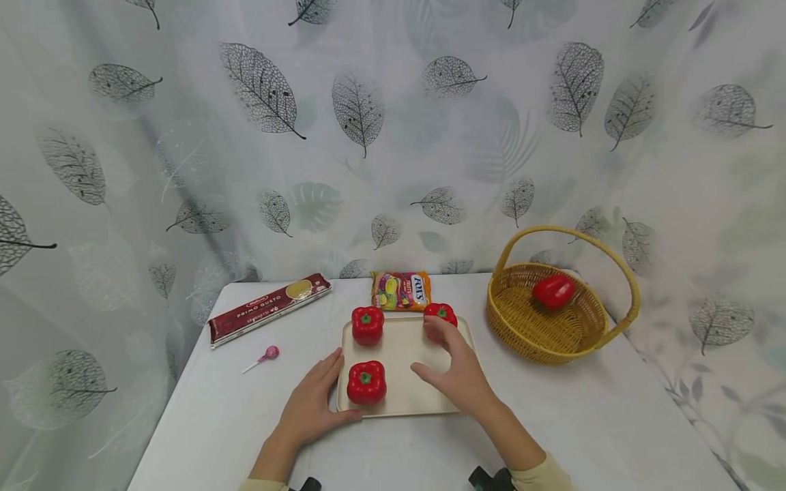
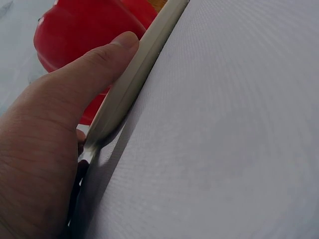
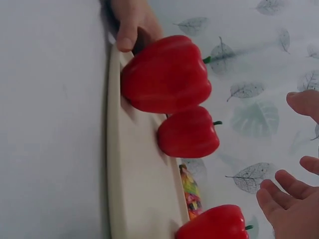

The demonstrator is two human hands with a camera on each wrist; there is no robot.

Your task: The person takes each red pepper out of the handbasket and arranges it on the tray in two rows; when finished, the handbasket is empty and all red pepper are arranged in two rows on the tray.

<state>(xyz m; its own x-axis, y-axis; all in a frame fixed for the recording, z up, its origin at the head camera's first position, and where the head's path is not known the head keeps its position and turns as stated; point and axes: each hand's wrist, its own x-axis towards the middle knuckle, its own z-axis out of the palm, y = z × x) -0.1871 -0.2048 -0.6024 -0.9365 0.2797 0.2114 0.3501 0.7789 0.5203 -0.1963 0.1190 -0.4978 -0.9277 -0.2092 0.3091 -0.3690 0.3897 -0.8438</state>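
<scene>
A cream rectangular tray (image 1: 405,372) carries three red bell peppers: one at back left (image 1: 368,325), one at front left (image 1: 366,382) and one at back right (image 1: 440,314). My left hand (image 1: 316,402) holds the tray's front left corner, its thumb lying on the rim in the left wrist view. Over the tray's right side is my right hand (image 1: 457,372), fingers spread apart from the thumb, partly covering the back right pepper. The right wrist view shows nothing between the fingers of this hand (image 3: 294,204), which is raised off the tray.
A yellow wicker basket (image 1: 512,320) with a tall handle stands at right, holding another red bell pepper (image 1: 554,292). Behind the tray lies a colourful candy bag (image 1: 401,291). A long dark red biscuit pack (image 1: 270,308) and a pink lollipop (image 1: 271,352) lie at left on the white table.
</scene>
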